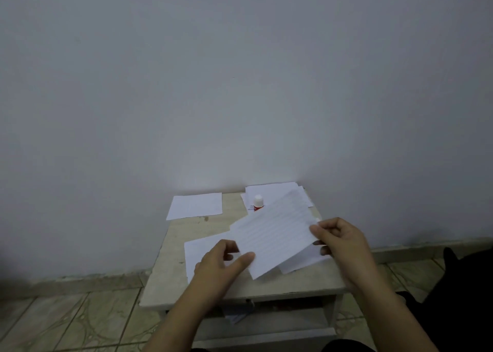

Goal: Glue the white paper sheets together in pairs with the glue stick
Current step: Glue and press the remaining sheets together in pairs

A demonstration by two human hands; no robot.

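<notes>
A white lined paper sheet [274,234] is held tilted above the small table [170,285]. My left hand [221,266] pinches its near left corner, and my right hand [341,241] pinches its right edge. Under it another white sheet [205,247] lies flat on the table, and more paper [304,261] shows below my right hand. The glue stick [258,202], red with a white cap, stands upright at the back of the table, apart from both hands.
One sheet [196,205] lies at the table's back left corner, overhanging the edge. A stack of sheets [277,190] sits at the back right behind the glue stick. A grey wall rises right behind the table. Tiled floor [66,322] surrounds it.
</notes>
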